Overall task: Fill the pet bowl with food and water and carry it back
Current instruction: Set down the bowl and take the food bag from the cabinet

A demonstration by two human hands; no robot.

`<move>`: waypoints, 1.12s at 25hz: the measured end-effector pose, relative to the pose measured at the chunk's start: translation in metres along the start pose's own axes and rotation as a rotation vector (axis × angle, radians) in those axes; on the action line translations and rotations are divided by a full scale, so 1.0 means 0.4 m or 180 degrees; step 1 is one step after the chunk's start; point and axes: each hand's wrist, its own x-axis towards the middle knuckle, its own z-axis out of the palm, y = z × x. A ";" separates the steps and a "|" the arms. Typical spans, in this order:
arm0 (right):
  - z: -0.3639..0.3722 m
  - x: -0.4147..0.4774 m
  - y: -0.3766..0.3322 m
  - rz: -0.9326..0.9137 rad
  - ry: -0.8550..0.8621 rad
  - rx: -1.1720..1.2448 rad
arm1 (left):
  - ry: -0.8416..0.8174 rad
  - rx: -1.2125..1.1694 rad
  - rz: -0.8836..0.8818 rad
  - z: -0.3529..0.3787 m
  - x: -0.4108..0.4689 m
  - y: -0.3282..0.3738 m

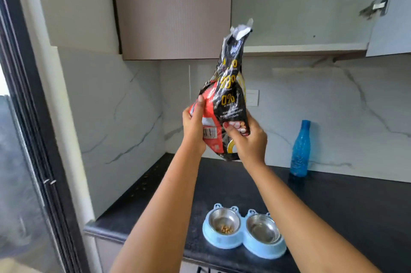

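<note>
A black and red pet food bag [229, 99] is held upright in the air, its twisted top near the open upper cabinet. My left hand [194, 127] grips its lower left side and my right hand [249, 139] grips its lower right corner. Below, a light blue double pet bowl [243, 240] sits near the counter's front edge. Its left steel cup [224, 222] holds a little kibble. Its right steel cup [263, 229] looks shiny; I cannot tell whether it holds water.
A blue plastic water bottle [300, 150] stands on the black counter [344, 206] against the marble wall. The upper cabinet's shelf [304, 47] is bare, its door [391, 17] swung open at right. A window frame [33, 117] runs down the left.
</note>
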 end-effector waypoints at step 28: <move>0.571 -0.471 0.490 0.1708 -0.0999 -0.0792 | 0.0241 0.1684 -0.0511 -0.659 0.352 -0.558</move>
